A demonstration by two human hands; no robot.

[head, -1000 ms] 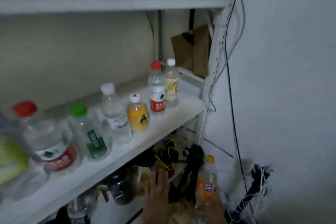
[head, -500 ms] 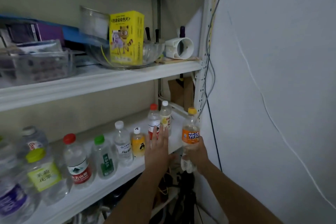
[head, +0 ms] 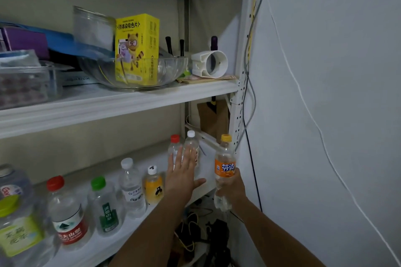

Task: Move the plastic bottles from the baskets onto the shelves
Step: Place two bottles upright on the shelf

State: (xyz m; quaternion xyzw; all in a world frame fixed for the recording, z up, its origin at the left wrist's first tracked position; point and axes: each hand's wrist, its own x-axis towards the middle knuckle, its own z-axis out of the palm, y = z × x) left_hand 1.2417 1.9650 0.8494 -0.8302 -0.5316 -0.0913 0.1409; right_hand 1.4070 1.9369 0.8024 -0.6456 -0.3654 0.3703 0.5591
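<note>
My right hand (head: 233, 188) grips the orange bottle (head: 224, 167) round its lower half, fingers curled about it, cap up and nearly upright. The bottle hangs just off the front edge of the lower shelf (head: 207, 171), at its right end, near the post (head: 240, 115). My left hand (head: 181, 175) is open and flat, fingers straight, thumb out, raised before the red-cap bottle (head: 175, 140) and the white-cap bottle (head: 191, 136). I cannot tell whether it touches them.

The bare patch, I judge, lies at about ten o'clock from the orange bottle, between my left hand and the post. I should lift the base clear of the shelf's lip, carry it in and set it down flat. The left palm can guard those two bottles. The post at one o'clock wants watching. The orange bottle looks near empty, so probably tippy: I release only once it stands.
</note>
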